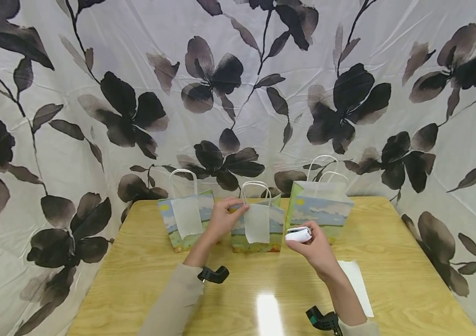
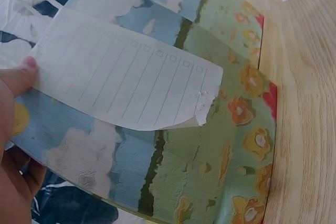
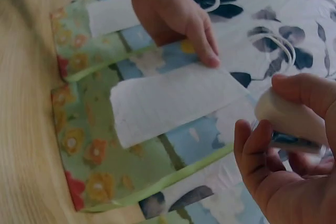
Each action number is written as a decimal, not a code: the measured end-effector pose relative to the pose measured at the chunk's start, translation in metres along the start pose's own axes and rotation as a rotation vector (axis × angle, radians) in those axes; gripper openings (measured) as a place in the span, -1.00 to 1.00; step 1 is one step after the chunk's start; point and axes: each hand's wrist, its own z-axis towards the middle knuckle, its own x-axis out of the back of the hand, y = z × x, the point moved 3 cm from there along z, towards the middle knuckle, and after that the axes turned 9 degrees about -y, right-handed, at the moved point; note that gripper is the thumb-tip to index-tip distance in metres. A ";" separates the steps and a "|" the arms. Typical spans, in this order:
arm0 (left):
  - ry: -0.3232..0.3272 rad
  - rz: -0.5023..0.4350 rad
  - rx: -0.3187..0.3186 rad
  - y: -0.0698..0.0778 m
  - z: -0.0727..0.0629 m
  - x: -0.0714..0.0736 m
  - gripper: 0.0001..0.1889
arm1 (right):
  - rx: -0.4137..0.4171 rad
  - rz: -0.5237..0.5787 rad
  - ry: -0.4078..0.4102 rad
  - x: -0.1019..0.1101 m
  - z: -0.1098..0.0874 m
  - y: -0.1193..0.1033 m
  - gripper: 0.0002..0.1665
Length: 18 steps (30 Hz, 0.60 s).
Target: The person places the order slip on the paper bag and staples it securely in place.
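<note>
My left hand [image 1: 222, 220] pinches the top edge of the middle paper gift bag [image 1: 277, 226] together with a lined paper slip [image 1: 257, 225] that hangs down its front. In the left wrist view the thumb [image 2: 18, 78] presses on the slip's upper end, the other fingers behind the bag. A small white stapler [image 1: 298, 234] is held in my right hand [image 1: 318, 249], just right of that bag. The right wrist view shows the stapler [image 3: 289, 116] between thumb and fingers, apart from the slip [image 3: 168, 100].
On the left stands another painted gift bag [image 1: 208, 212] with its own slip [image 1: 187, 218] on the front. A larger bag [image 1: 322, 212] stands at the right, behind the right hand. One loose slip [image 1: 357, 284] lies on the wooden table [image 1: 116, 284] beside the right forearm. Floral cloth [image 1: 263, 126] hangs behind.
</note>
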 end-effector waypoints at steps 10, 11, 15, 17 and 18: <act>0.017 0.000 0.034 -0.014 -0.004 0.004 -0.87 | 0.169 -0.127 -0.036 -0.037 0.020 -0.016 -0.48; 0.020 0.001 0.035 -0.016 -0.005 0.004 -0.87 | 0.175 -0.157 -0.042 -0.041 0.022 -0.018 -0.48; 0.011 0.011 0.024 -0.019 -0.009 0.004 -0.87 | 0.269 -0.303 -0.057 -0.058 0.030 -0.027 -0.48; -0.009 0.014 0.012 -0.018 -0.010 0.003 -0.85 | 0.335 -0.355 -0.057 -0.064 0.035 -0.033 -0.49; -0.019 0.015 0.005 -0.017 -0.010 0.002 -0.84 | 0.367 -0.391 -0.057 -0.066 0.039 -0.036 -0.49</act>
